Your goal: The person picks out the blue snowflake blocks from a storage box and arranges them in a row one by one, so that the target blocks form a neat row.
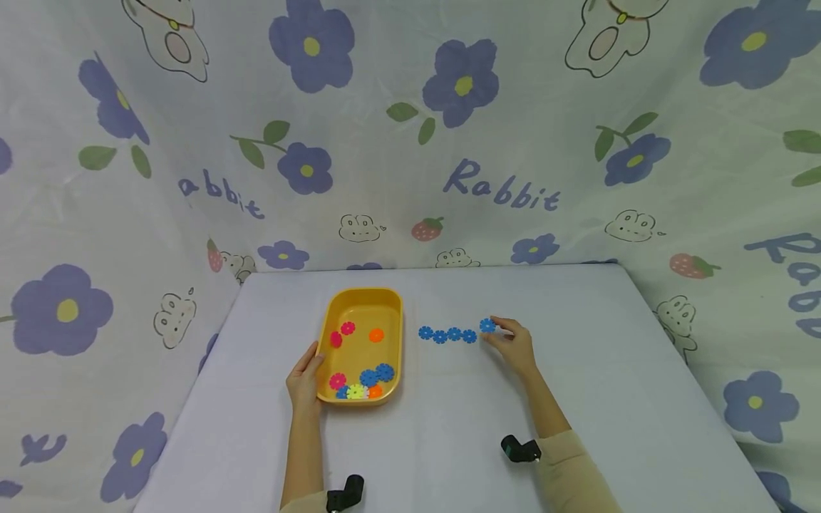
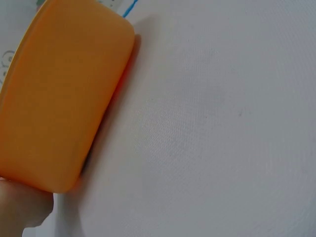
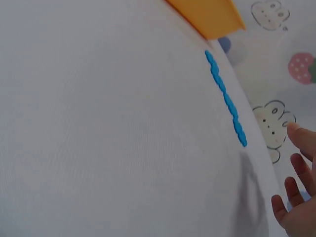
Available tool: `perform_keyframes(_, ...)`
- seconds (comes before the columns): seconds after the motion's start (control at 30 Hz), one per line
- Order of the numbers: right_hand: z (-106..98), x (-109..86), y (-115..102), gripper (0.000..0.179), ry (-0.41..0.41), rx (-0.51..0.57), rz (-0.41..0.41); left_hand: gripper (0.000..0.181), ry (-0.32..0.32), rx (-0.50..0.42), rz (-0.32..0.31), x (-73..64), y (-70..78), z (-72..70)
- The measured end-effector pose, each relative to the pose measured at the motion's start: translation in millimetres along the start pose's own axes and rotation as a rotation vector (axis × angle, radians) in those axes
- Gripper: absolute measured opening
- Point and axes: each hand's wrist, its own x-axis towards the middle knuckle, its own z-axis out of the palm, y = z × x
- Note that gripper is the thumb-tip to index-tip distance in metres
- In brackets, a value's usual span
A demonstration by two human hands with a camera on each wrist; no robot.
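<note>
My left hand (image 1: 303, 381) grips the left side of a yellow plastic tray (image 1: 399, 342). In the left wrist view the tray's outer wall (image 2: 64, 89) slants over the table, the hand at its lower corner. Inside lie snowflake discs: pink (image 1: 337, 381), orange (image 1: 375, 335), blue (image 1: 385, 372) and yellow (image 1: 355, 392). My right hand (image 1: 516, 348) pinches a blue snowflake disc (image 1: 487, 325) between thumb and forefinger; the right wrist view does not show this disc. Just left of it, several blue snowflake discs form a wavy row (image 3: 226, 98) on the table.
The table (image 1: 462, 427) has a white cover. Behind it and at both sides hangs a cloth (image 1: 385, 185) printed with flowers and rabbits. A black camera (image 1: 519, 450) sits at the right sleeve and another (image 1: 346, 493) at the left.
</note>
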Motion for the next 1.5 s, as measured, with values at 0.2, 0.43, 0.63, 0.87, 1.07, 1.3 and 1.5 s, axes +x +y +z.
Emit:
perform_keyframes(0.2, -14, -1.2, 27, 0.041, 0.023, -0.066, -0.005, 0.045, 0.022, 0.028, -0.058, 6.0, -0.8, 0.0)
perform_keyframes(0.43, -14, 1.5, 37, 0.042, -0.011, -0.195, -0.024, 0.043, 0.026, 0.014, -0.051, 4.9, 0.0, 0.2)
perform_keyframes(0.63, -10, 4.4, 32, 0.045, -0.073, -0.392, 0.062, 0.042, 0.014, 0.006, -0.053, 5.1, -2.1, 1.8)
perform_keyframes(0.87, -10, 5.6, 29, 0.048, -0.128, -0.431, 0.11, 0.047, 0.012, 0.005, -0.066, 4.4, -1.0, 1.0)
perform_keyframes(1.07, -9, 3.2, 31, 0.044, -0.084, -0.404, 0.091, 0.048, 0.006, -0.002, -0.065, 4.3, -0.2, 1.3)
perform_keyframes(1.3, -4, 2.3, 31, 0.04, -0.03, -0.41, 0.094, 0.042, 0.021, -0.013, -0.059, 3.1, -0.2, 2.6)
perform_keyframes(1.5, -1, 0.8, 24, 0.039, -0.01, -0.399, 0.112, 0.042, 0.022, -0.025, -0.059, 3.5, 0.1, 2.3)
